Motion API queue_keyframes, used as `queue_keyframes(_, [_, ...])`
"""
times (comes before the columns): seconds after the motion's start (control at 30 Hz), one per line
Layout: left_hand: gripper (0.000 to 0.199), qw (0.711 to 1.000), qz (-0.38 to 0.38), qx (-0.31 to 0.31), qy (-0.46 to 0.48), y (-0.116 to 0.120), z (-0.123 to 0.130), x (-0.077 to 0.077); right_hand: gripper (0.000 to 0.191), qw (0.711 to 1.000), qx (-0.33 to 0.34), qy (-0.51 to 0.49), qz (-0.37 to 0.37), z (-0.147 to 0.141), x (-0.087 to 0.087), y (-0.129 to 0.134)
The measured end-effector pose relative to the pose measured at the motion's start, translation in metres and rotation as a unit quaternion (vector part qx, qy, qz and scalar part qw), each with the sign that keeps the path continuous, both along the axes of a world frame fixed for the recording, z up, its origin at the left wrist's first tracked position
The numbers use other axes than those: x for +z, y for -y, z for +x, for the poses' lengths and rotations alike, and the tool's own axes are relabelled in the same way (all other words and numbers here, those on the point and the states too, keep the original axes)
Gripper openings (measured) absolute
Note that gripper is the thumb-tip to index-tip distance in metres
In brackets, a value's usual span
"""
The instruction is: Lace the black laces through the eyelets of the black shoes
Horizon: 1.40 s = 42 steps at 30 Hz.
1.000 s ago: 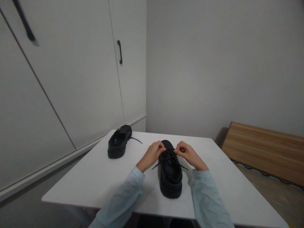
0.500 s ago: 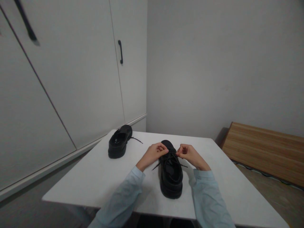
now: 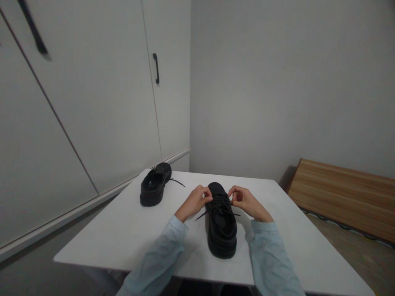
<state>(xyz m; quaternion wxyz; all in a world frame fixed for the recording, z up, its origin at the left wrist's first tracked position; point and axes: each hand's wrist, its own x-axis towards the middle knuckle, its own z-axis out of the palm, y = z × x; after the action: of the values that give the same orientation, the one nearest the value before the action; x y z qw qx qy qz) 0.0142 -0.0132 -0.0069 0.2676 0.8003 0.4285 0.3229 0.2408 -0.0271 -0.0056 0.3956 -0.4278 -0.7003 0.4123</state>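
A black lace-up shoe (image 3: 222, 242) stands on the white table, toe pointing away from me and heel toward me. My left hand (image 3: 197, 201) is at the left side of its lacing, thumb and fingertips pinched on the black shoelace (image 3: 221, 201). Opposite it, my right hand (image 3: 245, 201) pinches the lace at the right edge, its index finger bent. The lace crosses over the shoe's opening, and loose ends stick out on both sides. Fine detail of the lace between the fingers is hard to make out.
A second black shoe (image 3: 152, 189) sits at the table's far left, one lace end trailing right. The white table (image 3: 123, 242) has its far edge near a grey wall (image 3: 262, 90). White cabinets (image 3: 92, 102) stand left; a wood-grain panel (image 3: 342, 193) is at right.
My left hand has moved left from over the lacing to the shoe's side. My right hand stays nearly in place, its fingers shifted slightly. The shoe stands where it was.
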Motion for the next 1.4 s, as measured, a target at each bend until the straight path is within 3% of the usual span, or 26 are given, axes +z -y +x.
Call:
queue_keyframes(0.5, [0.004, 0.996, -0.044, -0.05, -0.054, -0.002, -0.011, 0.004, 0.012, 0.998, 0.006, 0.039, -0.04, 0.002, 0.0, 0.0])
queue_keyframes(0.77, [0.004, 0.997, -0.044, -0.03, -0.051, 0.0, -0.01, 0.007, 0.011, 0.997, 0.033, 0.056, -0.048, 0.0, 0.002, 0.002])
queue_keyframes(0.87, [0.008, 0.999, -0.023, -0.029, -0.033, 0.0, -0.008, 0.007, 0.006, 0.998, 0.014, 0.038, -0.049, -0.001, 0.005, 0.005])
queue_keyframes(1.03, [0.018, 0.999, 0.04, -0.009, 0.019, 0.002, -0.005, 0.009, 0.027, 0.999, -0.022, 0.047, -0.016, 0.002, 0.013, 0.011])
queue_keyframes(1.2, [0.026, 0.995, 0.08, -0.058, 0.01, 0.007, 0.0, 0.012, 0.039, 0.995, 0.052, 0.082, -0.028, 0.006, 0.014, 0.014])
queue_keyframes(1.4, [0.022, 0.992, 0.081, -0.089, -0.025, 0.005, 0.002, 0.01, 0.028, 0.986, 0.087, 0.116, -0.08, 0.007, 0.011, 0.015])
